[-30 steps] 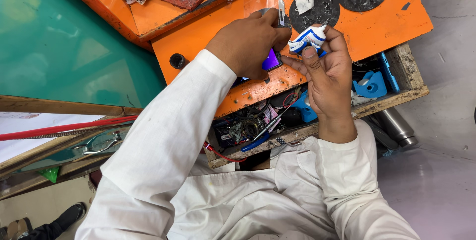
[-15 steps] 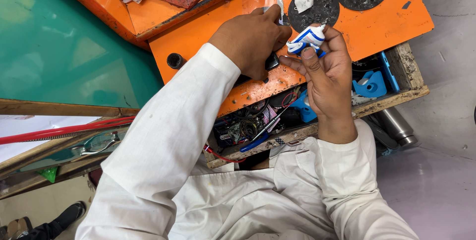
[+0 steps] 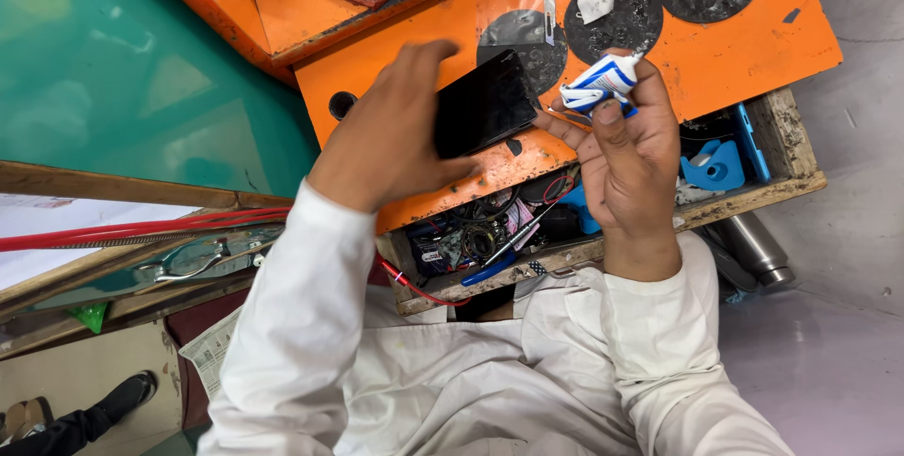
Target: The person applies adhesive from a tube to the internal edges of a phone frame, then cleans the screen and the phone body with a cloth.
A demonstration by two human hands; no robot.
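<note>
A black phone (image 3: 483,103), a flat dark rectangle, is held above the orange worktop (image 3: 753,51) by the left hand (image 3: 391,140); the fingers are curled round its left edge and underside, closed on it but not tightly, with the thumb spread upward and clear of the glass. The phone's long axis is seen to run from lower left to upper right, and its right short edge is turned toward the other hand. A small white and blue squeeze tube (image 3: 599,84) is pinched in the right hand (image 3: 626,150), the thumb pressed along its crumpled body and the fingers wrapped shut behind it. The tube lies just beside the phone's right edge, near but apart from it, with a narrow strip of worktop showing between them. Whether the nozzle is directed at the phone cannot be told, since the tip is hidden by the fingers. Of the two hands, the right is the nearer to that open edge. Below the worktop an open wooden drawer (image 3: 725,202) is seen, crowded with cables and small tools, and a blue tape dispenser (image 3: 714,166) sits at its right end, well clear of both hands
</note>
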